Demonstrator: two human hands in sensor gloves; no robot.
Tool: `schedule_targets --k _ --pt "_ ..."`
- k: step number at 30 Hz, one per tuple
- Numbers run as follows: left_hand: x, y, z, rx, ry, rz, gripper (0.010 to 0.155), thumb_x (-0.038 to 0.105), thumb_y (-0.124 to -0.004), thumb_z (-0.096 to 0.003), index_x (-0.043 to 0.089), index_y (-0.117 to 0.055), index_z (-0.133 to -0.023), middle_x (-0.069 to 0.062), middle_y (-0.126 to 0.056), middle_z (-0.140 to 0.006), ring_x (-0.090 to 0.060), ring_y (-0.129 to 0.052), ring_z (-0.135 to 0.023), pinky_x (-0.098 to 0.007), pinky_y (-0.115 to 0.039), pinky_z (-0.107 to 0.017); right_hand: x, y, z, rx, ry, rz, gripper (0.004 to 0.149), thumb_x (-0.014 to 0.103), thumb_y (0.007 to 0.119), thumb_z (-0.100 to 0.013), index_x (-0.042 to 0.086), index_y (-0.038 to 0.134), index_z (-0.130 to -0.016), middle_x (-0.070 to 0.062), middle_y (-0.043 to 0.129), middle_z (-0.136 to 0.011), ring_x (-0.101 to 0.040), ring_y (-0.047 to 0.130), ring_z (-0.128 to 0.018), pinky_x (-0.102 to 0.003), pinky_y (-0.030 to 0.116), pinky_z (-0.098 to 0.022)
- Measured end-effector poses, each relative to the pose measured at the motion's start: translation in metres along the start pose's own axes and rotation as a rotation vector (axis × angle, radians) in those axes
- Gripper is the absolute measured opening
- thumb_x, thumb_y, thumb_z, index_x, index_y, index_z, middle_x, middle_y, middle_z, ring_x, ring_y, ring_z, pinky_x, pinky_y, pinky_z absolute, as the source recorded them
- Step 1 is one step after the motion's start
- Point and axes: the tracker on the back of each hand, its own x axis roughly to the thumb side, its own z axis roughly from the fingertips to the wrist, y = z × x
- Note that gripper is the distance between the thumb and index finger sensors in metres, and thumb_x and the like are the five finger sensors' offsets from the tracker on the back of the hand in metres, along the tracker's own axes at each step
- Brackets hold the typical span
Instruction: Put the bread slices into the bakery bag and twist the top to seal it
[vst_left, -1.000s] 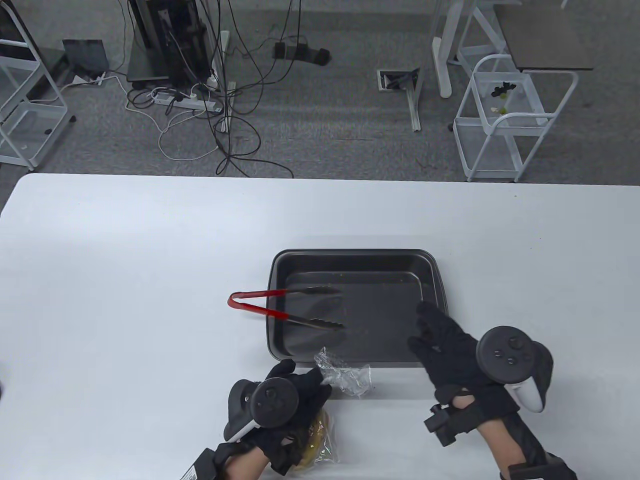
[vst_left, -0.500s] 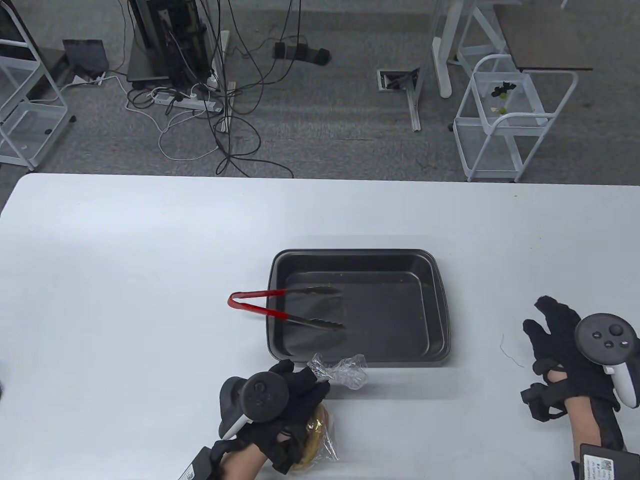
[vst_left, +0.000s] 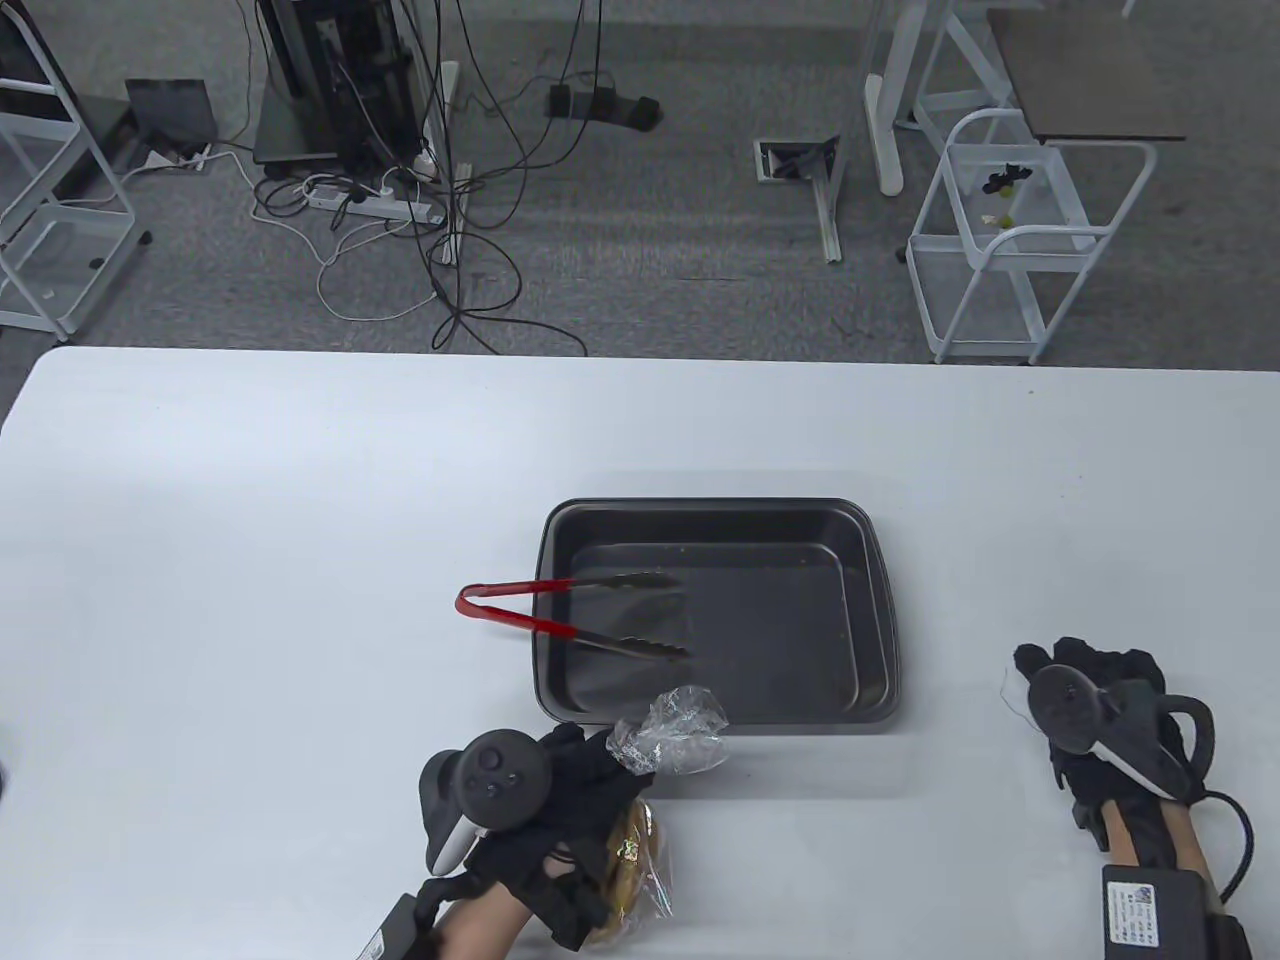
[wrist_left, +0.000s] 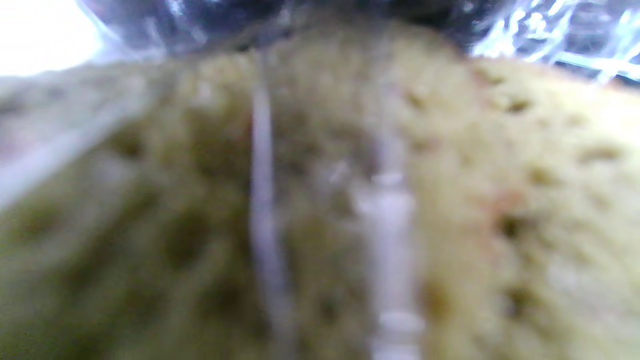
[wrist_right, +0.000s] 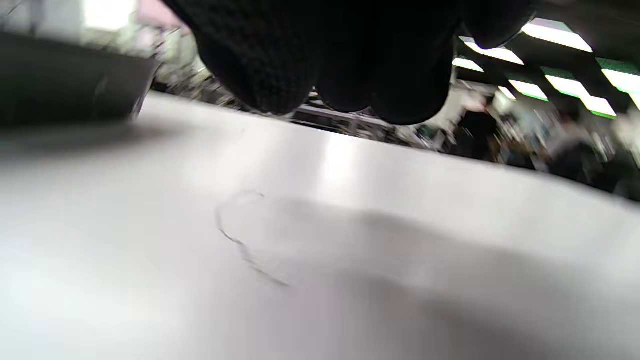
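The clear bakery bag (vst_left: 678, 735) holds the bread slices (vst_left: 632, 862), which lie under my left wrist at the table's front edge. My left hand (vst_left: 600, 775) grips the bag's gathered neck, and the crumpled top sticks out towards the tray. The left wrist view is filled with blurred bread (wrist_left: 450, 200) behind plastic. My right hand (vst_left: 1045, 668) is on the table right of the tray, fingers curled down and holding nothing. A thin dark wire (wrist_right: 240, 240) lies on the table just below those fingertips (wrist_right: 340, 80).
A dark baking tray (vst_left: 868, 600) sits at the table's middle, with red-handled tongs (vst_left: 560, 615) resting over its left rim. Beyond the far table edge are cables, white carts and desk legs on the floor.
My right hand left the tray, swung right to the table and curled its fingers downward over the thin wire. My left hand turned a little, and the bag's top shifted with it.
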Motion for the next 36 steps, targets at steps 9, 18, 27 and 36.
schedule_targets --k 9,18,27,36 --pt "0.000 0.000 -0.001 -0.021 0.014 0.012 0.044 0.049 -0.083 -0.0487 0.023 -0.088 -0.084 0.005 -0.108 -0.073 -0.021 -0.111 -0.069 -0.055 -0.065 -0.077 0.026 0.026 -0.023 0.052 -0.190 0.279 0.055 0.025 0.093 -0.036 0.030 0.077 -0.089 -0.013 0.079 -0.097 -0.042 0.086 -0.084 -0.067 0.052 -0.071" --pt "-0.008 0.001 -0.002 -0.040 0.071 0.115 0.044 0.050 -0.083 -0.0489 0.024 -0.088 -0.085 0.003 -0.107 -0.076 -0.022 -0.108 -0.073 -0.058 -0.061 -0.078 0.015 0.032 -0.030 0.118 -0.057 0.084 0.041 0.026 0.089 -0.038 0.015 0.088 -0.077 -0.013 0.085 -0.091 -0.041 0.089 -0.079 -0.066 0.053 -0.071" --pt "0.001 0.007 0.005 0.044 0.084 0.070 0.043 0.050 -0.087 -0.0472 0.025 -0.092 -0.082 -0.004 -0.089 -0.078 -0.028 -0.087 -0.071 -0.065 -0.048 -0.079 0.018 0.002 -0.007 0.222 0.104 -0.136 0.045 0.024 0.083 -0.039 -0.003 0.083 -0.075 -0.028 0.061 -0.103 -0.053 0.072 -0.088 -0.074 0.045 -0.068" --pt "0.021 0.003 0.014 0.104 0.001 0.017 0.042 0.051 -0.090 -0.0440 0.024 -0.096 -0.076 0.000 -0.095 -0.065 -0.022 -0.096 -0.057 -0.059 -0.058 -0.078 0.103 -0.117 0.038 0.263 -0.051 -0.312 0.045 0.025 0.083 -0.040 -0.010 0.087 -0.067 -0.036 0.077 -0.092 -0.052 0.094 -0.068 -0.071 0.061 -0.062"
